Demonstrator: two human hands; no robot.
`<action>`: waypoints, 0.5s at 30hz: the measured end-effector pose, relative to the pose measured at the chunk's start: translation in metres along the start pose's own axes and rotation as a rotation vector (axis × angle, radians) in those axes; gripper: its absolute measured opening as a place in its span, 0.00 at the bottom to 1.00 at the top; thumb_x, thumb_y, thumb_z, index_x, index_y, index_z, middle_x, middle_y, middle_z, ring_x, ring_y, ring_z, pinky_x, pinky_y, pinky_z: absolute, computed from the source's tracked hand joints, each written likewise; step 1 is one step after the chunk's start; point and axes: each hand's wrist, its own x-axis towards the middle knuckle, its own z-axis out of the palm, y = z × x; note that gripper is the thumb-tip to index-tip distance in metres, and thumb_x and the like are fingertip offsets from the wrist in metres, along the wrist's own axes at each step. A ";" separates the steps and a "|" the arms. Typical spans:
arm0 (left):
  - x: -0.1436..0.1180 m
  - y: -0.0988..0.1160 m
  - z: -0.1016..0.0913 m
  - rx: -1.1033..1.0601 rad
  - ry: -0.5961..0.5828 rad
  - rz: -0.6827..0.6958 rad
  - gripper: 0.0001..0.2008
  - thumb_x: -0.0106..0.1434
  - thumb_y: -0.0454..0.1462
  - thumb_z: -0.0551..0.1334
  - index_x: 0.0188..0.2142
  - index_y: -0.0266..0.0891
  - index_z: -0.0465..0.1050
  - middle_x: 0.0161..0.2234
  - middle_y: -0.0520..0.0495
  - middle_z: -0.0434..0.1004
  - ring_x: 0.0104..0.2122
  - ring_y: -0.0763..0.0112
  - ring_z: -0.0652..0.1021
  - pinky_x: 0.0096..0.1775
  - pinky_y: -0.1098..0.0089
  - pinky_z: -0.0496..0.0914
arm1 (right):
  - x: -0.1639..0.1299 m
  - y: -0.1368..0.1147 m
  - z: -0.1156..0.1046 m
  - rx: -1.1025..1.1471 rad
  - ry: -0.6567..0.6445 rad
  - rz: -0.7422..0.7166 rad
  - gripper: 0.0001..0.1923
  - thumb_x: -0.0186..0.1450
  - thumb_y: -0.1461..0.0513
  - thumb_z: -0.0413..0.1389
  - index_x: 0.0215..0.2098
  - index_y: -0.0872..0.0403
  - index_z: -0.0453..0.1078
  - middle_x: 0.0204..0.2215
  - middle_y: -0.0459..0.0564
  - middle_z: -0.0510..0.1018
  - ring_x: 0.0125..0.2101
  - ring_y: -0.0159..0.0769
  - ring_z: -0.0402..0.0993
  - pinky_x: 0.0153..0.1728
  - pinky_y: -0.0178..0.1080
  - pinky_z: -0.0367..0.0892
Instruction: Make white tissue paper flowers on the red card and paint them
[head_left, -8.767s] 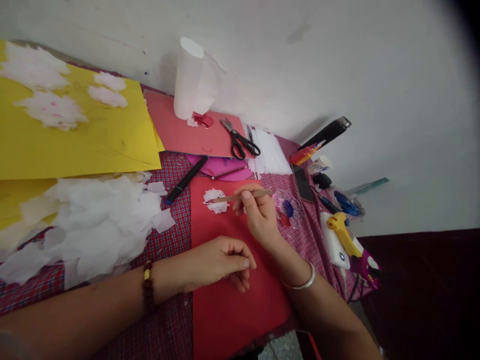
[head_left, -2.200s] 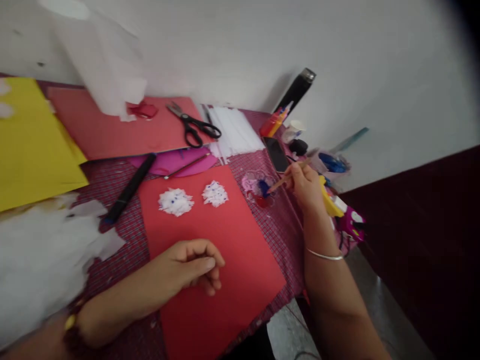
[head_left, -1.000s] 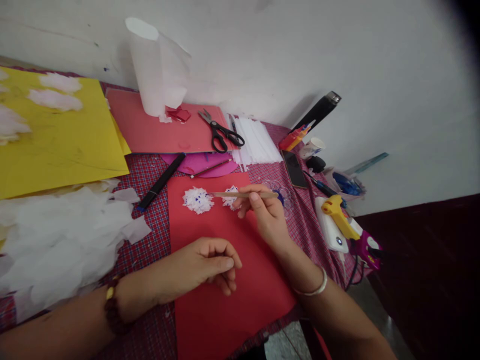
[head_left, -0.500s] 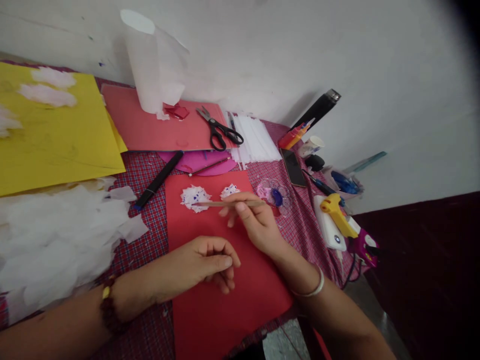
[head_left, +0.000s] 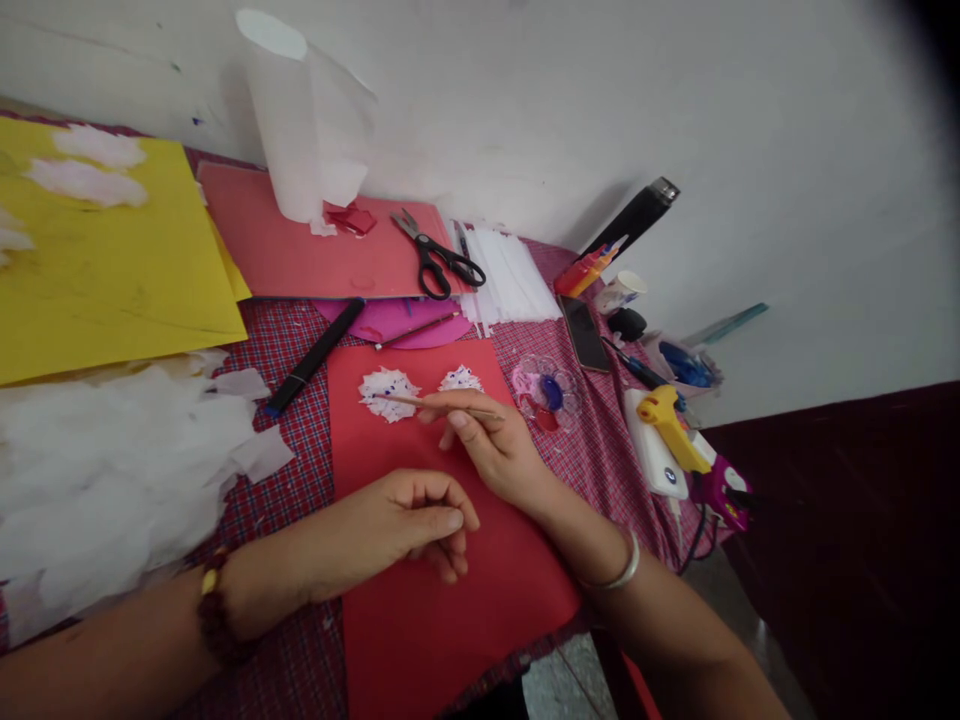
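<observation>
My right hand grips a thin paintbrush between thumb and fingers. The brush tip lies at the left ragged white paper flower, which is dotted with blue. A second ragged white flower, partly hidden by my right hand, sits to its right. Both are on a red paper sheet. Above the sheet's middle, my left hand is loosely curled with nothing visible in it. To the right of the brush hand stands a clear flower-shaped palette with pink, blue and red paint.
Black-handled scissors lie on a red folder beside a white roll. A black marker, torn white paper, yellow sheets, a phone and a yellow glue gun surround the sheet.
My right hand has shifted slightly left and down with the paintbrush, uncovering more of the palette. The brush now slants more, its tip still at the left flower. My left hand stays put.
</observation>
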 end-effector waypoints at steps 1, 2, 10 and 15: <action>0.000 0.000 0.000 0.001 0.001 0.001 0.07 0.62 0.39 0.61 0.36 0.37 0.70 0.28 0.52 0.77 0.29 0.72 0.79 0.35 0.68 0.70 | 0.000 0.000 0.000 0.004 0.012 -0.010 0.16 0.72 0.56 0.47 0.50 0.52 0.71 0.41 0.52 0.79 0.33 0.30 0.76 0.30 0.35 0.74; 0.000 0.000 0.000 0.003 0.001 0.002 0.07 0.62 0.39 0.61 0.36 0.38 0.70 0.28 0.52 0.77 0.29 0.72 0.78 0.35 0.68 0.70 | 0.000 -0.001 0.000 0.013 0.025 -0.020 0.15 0.72 0.57 0.47 0.50 0.51 0.71 0.41 0.51 0.79 0.33 0.30 0.76 0.30 0.35 0.74; 0.000 0.000 0.000 0.010 -0.005 0.001 0.07 0.61 0.40 0.61 0.36 0.38 0.70 0.28 0.52 0.77 0.28 0.72 0.78 0.36 0.67 0.70 | -0.002 -0.003 -0.001 0.030 0.039 -0.039 0.13 0.73 0.59 0.47 0.49 0.49 0.72 0.39 0.49 0.80 0.33 0.30 0.76 0.30 0.34 0.73; 0.000 0.000 -0.001 -0.010 -0.012 0.015 0.08 0.61 0.40 0.62 0.36 0.37 0.70 0.28 0.52 0.77 0.29 0.71 0.78 0.36 0.67 0.71 | -0.007 -0.001 -0.006 0.042 0.074 -0.033 0.12 0.73 0.58 0.48 0.47 0.51 0.72 0.34 0.48 0.78 0.29 0.29 0.74 0.31 0.35 0.72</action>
